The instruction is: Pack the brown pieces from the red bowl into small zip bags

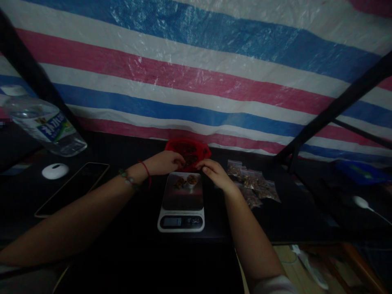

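Observation:
A red plastic basket (209, 152) with small brown dried pieces inside stands against the striped sheet. My left hand (165, 162) reaches over its front left rim, fingers curled down among the pieces; what they pinch is hidden. At the front right rim, my right hand (216, 173) is closed with its fingertips on the basket's edge. Just in front of the basket is a white kitchen scale (181, 222) with a metal plate and a small display. A small round metal cup (192, 183) filled with brown bits stands on the plate, beside a loose heap of dried pieces (180, 183).
Several small clear bags (252, 181) of brown pieces lie right of the scale. On the left are a phone (73, 188), a white rounded case (55, 171) and a plastic bottle (45, 124). A blue tray (361, 172) and dark slanted frame bars (330, 108) are on the right.

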`<action>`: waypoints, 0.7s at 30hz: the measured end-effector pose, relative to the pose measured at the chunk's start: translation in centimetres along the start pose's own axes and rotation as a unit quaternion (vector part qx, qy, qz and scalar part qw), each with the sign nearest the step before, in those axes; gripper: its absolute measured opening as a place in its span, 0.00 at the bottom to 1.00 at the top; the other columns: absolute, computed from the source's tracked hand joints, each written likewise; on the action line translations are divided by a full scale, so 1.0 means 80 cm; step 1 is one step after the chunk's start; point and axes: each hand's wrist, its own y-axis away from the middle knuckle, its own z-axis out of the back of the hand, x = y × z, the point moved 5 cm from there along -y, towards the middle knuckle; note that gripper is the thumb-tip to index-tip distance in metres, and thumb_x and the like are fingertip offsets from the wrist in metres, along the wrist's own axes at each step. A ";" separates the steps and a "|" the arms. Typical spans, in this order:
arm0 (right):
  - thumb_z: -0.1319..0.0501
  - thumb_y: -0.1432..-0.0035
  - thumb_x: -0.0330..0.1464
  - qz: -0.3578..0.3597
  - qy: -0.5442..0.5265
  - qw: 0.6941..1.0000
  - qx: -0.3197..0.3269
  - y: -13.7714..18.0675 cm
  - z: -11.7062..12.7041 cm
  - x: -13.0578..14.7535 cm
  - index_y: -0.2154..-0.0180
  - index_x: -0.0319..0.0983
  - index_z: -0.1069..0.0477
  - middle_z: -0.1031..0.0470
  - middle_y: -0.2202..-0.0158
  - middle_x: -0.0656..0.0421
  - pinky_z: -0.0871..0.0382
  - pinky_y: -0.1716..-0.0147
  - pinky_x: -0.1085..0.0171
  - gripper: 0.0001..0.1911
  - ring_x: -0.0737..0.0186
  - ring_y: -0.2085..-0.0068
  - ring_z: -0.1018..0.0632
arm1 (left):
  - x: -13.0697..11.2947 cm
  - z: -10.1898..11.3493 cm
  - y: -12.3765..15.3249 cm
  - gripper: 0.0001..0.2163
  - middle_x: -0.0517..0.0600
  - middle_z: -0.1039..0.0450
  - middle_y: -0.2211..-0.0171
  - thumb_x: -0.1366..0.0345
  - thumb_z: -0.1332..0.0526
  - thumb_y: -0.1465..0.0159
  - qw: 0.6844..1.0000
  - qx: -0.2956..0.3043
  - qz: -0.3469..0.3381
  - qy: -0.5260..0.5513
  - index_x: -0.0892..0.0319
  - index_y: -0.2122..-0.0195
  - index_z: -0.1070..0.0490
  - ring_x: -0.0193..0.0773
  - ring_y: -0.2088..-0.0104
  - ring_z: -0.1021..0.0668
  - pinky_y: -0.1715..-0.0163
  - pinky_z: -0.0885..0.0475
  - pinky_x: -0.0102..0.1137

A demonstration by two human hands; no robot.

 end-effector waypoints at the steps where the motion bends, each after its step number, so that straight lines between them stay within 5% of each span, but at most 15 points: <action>1: 0.49 0.37 0.48 0.002 0.000 1.000 0.002 0.000 -0.001 0.000 0.61 0.39 0.27 0.24 0.62 0.55 0.33 0.56 0.60 0.22 0.59 0.58 0.25 | 0.000 -0.005 0.000 0.14 0.47 0.22 0.60 0.69 0.45 0.43 0.999 0.025 -0.010 0.018 0.58 0.59 0.24 0.35 0.60 0.23 0.60 0.32 0.24; 4: 0.48 0.37 0.45 -0.002 0.006 1.000 0.011 -0.001 -0.004 0.001 0.61 0.38 0.27 0.25 0.63 0.55 0.33 0.57 0.61 0.19 0.60 0.59 0.25 | 0.005 -0.020 0.004 0.14 0.47 0.22 0.62 0.69 0.45 0.43 0.995 0.068 -0.013 0.070 0.59 0.58 0.25 0.34 0.62 0.22 0.63 0.32 0.23; 13: 0.47 0.37 0.42 0.000 0.018 1.000 0.018 -0.001 -0.006 0.000 0.60 0.38 0.27 0.25 0.63 0.56 0.33 0.58 0.63 0.16 0.61 0.60 0.25 | 0.013 -0.044 0.007 0.15 0.47 0.22 0.65 0.69 0.43 0.45 0.998 0.051 0.013 0.036 0.58 0.57 0.25 0.33 0.67 0.23 0.68 0.33 0.23; 21: 0.47 0.37 0.43 0.001 0.017 1.000 0.001 -0.001 -0.004 -0.004 0.61 0.38 0.27 0.25 0.63 0.55 0.34 0.59 0.62 0.18 0.60 0.60 0.25 | 0.003 -0.004 -0.005 0.13 0.48 0.22 0.62 0.65 0.45 0.42 1.000 -0.012 0.001 -0.009 0.58 0.61 0.24 0.35 0.63 0.23 0.61 0.32 0.25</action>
